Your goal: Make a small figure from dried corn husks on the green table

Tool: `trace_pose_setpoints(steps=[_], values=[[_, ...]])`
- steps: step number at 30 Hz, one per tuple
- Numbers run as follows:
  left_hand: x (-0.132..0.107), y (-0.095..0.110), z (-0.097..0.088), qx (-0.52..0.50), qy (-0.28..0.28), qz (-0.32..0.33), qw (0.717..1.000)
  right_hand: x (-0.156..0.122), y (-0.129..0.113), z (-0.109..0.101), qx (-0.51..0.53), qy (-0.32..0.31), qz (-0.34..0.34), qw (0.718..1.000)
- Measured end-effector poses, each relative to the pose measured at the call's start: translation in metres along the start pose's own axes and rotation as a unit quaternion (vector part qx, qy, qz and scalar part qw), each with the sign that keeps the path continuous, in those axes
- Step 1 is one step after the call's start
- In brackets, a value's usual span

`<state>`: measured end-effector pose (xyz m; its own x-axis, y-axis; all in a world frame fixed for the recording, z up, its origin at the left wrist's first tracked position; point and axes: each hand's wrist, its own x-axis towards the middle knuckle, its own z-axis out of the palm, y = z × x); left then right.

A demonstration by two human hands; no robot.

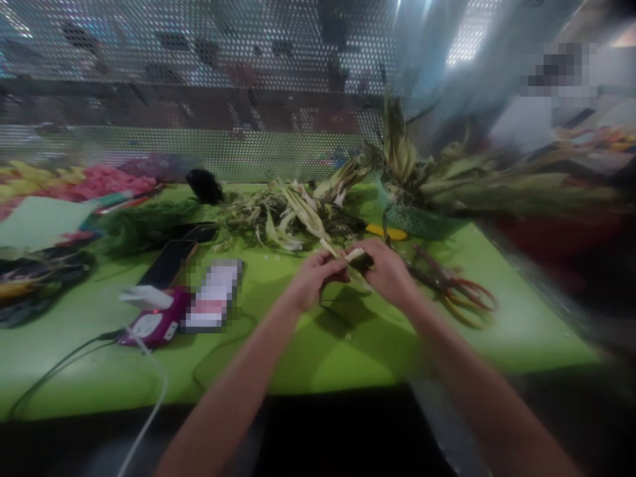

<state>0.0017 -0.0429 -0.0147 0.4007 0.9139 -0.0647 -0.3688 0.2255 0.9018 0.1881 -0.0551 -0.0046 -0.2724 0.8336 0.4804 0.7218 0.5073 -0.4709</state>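
Both my hands meet over the middle of the green table point(308, 351). My left hand point(314, 277) is closed in a pinch on a pale strip of dried leaf point(332, 250) that sticks up and back from its fingers. My right hand point(388, 270) is closed around the other end of the same piece, where a dark bit shows between the two hands. The picture is blurred by motion.
A heap of dried leaves point(293, 212) lies behind my hands, and a teal basket point(417, 222) of long leaves stands at the right. Red-handled scissors point(460, 291) lie to the right. Phones point(169, 262), a purple charger point(154, 321) and cables are at the left. Another person is at the far right.
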Motion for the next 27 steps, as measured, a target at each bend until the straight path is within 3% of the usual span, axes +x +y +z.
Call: trace_pose_setpoints(steps=[4, 7, 13, 19, 23, 27], values=[[-0.003, -0.001, 0.004, 0.078, -0.041, -0.014, 0.996, -0.003, -0.004, 0.001, -0.028, 0.0, -0.005, 1.0], [-0.002, -0.004, 0.008, 0.077, -0.045, -0.019, 0.996, -0.006, -0.01, 0.003, -0.037, -0.02, -0.016, 0.999], [0.003, -0.003, 0.0, -0.028, 0.033, 0.01, 0.999, -0.005, -0.007, -0.001, -0.054, -0.014, 0.02, 0.998], [0.0, 0.017, -0.015, -0.11, 0.099, 0.04, 0.988, 0.002, 0.03, -0.03, -0.074, 0.058, 0.075, 0.993], [-0.002, 0.026, -0.017, -0.119, 0.116, 0.046, 0.985, 0.005, 0.055, -0.049, 0.069, 0.121, 0.172, 0.975], [-0.001, 0.027, -0.02, -0.122, 0.12, 0.047, 0.984, 0.005, 0.063, -0.059, 0.319, 0.133, 0.226, 0.911]])
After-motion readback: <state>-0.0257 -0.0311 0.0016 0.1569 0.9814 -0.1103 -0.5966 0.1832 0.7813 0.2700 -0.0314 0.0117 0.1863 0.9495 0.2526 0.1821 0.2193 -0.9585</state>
